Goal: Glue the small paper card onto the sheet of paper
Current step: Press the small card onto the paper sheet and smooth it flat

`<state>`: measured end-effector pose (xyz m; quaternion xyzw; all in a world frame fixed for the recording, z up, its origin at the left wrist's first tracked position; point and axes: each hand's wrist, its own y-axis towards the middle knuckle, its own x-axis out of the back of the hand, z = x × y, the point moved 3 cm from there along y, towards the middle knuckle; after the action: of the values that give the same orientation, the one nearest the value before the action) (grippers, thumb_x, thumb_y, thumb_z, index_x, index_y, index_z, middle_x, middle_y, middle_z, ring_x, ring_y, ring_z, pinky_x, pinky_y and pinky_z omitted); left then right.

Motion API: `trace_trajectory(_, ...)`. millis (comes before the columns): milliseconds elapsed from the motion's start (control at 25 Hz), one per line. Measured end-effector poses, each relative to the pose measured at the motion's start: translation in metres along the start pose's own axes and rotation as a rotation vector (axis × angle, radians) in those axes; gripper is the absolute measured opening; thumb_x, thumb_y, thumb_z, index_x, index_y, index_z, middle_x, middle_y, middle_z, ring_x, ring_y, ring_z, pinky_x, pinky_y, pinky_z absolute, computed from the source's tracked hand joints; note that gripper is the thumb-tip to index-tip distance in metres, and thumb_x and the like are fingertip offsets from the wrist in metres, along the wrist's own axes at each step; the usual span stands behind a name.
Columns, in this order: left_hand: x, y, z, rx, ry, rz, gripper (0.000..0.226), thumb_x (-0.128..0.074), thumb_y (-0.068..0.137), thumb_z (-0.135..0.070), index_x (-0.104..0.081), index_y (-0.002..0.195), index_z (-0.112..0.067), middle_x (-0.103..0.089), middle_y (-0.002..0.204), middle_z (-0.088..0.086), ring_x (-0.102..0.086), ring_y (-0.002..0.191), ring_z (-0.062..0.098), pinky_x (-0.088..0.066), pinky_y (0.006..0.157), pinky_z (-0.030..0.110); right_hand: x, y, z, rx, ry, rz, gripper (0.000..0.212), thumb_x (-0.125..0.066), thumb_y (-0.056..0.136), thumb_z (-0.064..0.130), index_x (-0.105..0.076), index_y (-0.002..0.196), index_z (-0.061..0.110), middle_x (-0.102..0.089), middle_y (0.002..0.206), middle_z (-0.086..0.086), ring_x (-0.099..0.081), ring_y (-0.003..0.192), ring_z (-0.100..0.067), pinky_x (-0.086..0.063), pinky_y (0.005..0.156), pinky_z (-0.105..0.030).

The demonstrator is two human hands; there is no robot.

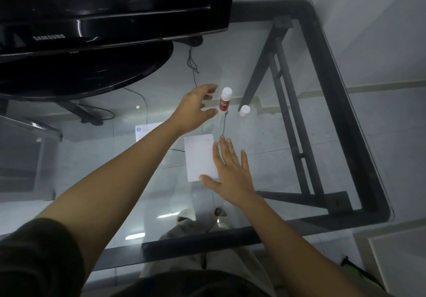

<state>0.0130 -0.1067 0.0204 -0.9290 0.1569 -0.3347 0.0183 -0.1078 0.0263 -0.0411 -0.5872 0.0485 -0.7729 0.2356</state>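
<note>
So, only the head camera to go on, looking down through a glass table [288, 135] with a dark metal frame. The left hand [196, 109] is stretched out toward the glue stick [225, 99], fingers spread and curled into an open grab shape, holding nothing. It sits just beside the stick on its left; hard to tell if the fingertips actually touch it, since that part is a bit blurred. The glue stick stands upright on the glass, red label, white top, and its white cap [244, 110] is off, standing separately just to the right of it.

The right hand [230, 170] lies flat, palm down, fingers splayed and relaxed, nothing gripped. Its thumb and the edge of the palm overlap the lower right corner of the small paper card [199, 158], a white rectangle lying flat on the glass, nearer the person than the glue.

The sheet of paper [147, 130] is to the left of the card and mostly hidden under the left forearm; only a white corner with a small blue logo shows.

Back left there's a black Samsung monitor [110, 20] on its round stand. Thin black cables [193, 66] run below the glass.
</note>
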Motion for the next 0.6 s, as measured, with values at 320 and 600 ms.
trace_trajectory(320, 0.001, -0.078, 0.045, 0.133, 0.311, 0.024, 0.045, -0.074, 0.077, -0.025, -0.056, 0.112, -0.002, -0.054, 0.111, 0.017, -0.055, 0.096, 0.03, -0.047, 0.083, 0.036, 0.002, 0.0, 0.001, 0.012, 0.023, 0.014, 0.088, -0.027, 0.084, 0.069, 0.024, 0.139, 0.024, 0.034, 0.146, 0.002, 0.038, 0.128, -0.011, 0.027, 0.101, -0.039)
trace_trajectory(600, -0.003, -0.073, 0.041, 0.18, 0.242, 0.028, 0.028, -0.073, 0.078, -0.018, -0.059, 0.097, -0.004, -0.05, 0.101, 0.011, -0.048, 0.086, 0.022, -0.038, 0.073, 0.026, -0.002, 0.002, -0.001, 0.013, 0.014, -0.003, 0.089, -0.024, 0.08, 0.073, 0.035, 0.132, 0.031, 0.036, 0.143, 0.005, 0.044, 0.124, -0.007, 0.034, 0.096, -0.034)
